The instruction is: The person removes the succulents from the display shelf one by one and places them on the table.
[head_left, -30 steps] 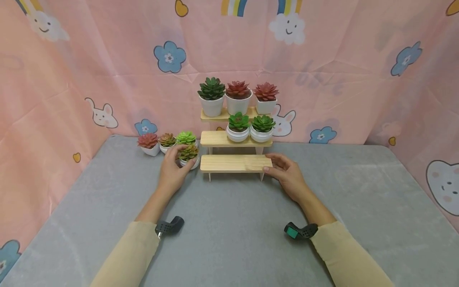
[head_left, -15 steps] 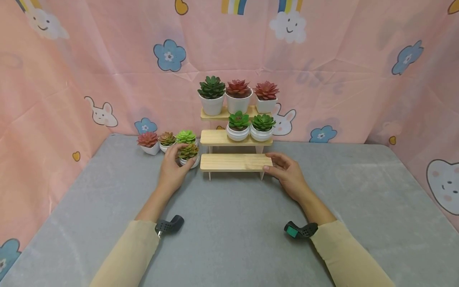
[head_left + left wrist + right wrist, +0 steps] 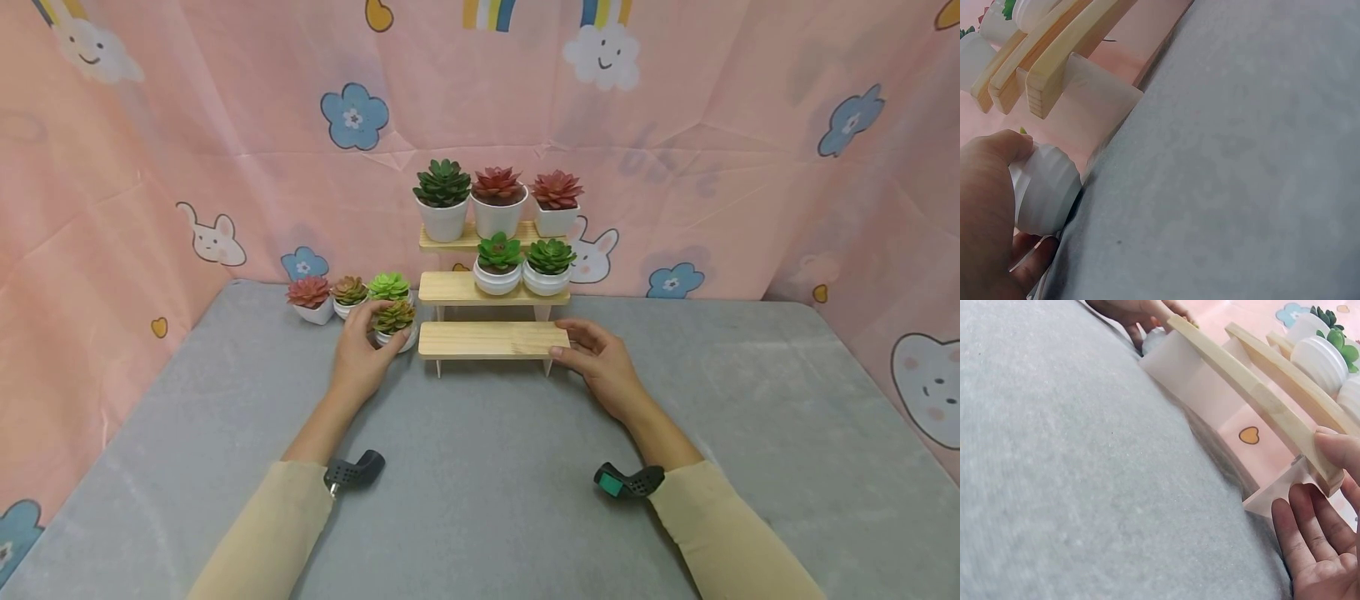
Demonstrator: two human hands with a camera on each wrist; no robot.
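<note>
The stand's boards (image 3: 487, 340) look like pale wood, smooth on top with the grain showing, on supports (image 3: 1097, 103) of what seems to me frosted, see-through plastic. The white pots (image 3: 1047, 187) are smooth and fairly matt; the succulents (image 3: 442, 183) have a faint plastic shine. Over the table (image 3: 480, 467) runs a matt, felt-like grey surface. The pink backdrop (image 3: 480, 117) is creased cloth, softly sheened, and the beige sleeves (image 3: 262, 533) are matt cloth.

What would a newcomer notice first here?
Probably the three stepped wooden shelves, the upper two carrying five potted succulents. To their left, the left hand holds a small white pot, while the right hand grips the right end of the lowest shelf. Behind everything hangs a bright pink cartoon-print cloth.
</note>
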